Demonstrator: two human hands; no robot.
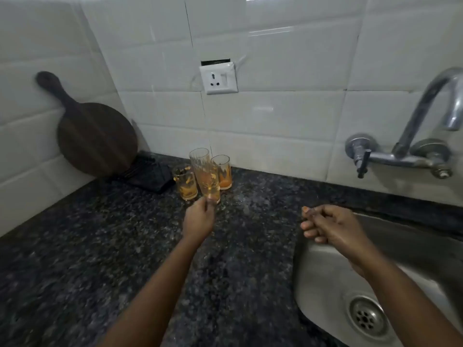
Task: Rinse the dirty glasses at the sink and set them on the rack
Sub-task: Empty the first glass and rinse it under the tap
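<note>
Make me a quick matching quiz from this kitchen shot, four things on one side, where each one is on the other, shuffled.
1. round wooden board
2. tall glass
3. tap
4. right hand

A. held near its base by the left hand
B. mounted on the tiled wall
C. over the sink's edge, holding nothing
D. leaning against the wall at the counter's back

Pairs: 1-D, 2-A, 3-B, 4-C

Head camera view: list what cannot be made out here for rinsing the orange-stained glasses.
- Drying rack: not in the head view at all; its place cannot be told.
- Curved metal tap: its spout is cut by the right edge, so whether water runs is unclear.
- Tall ribbed orange-stained glass in the left hand: motion blur, and the fingers hide its base.
- Steel sink: the right hand and forearm cover part of the basin.
</note>
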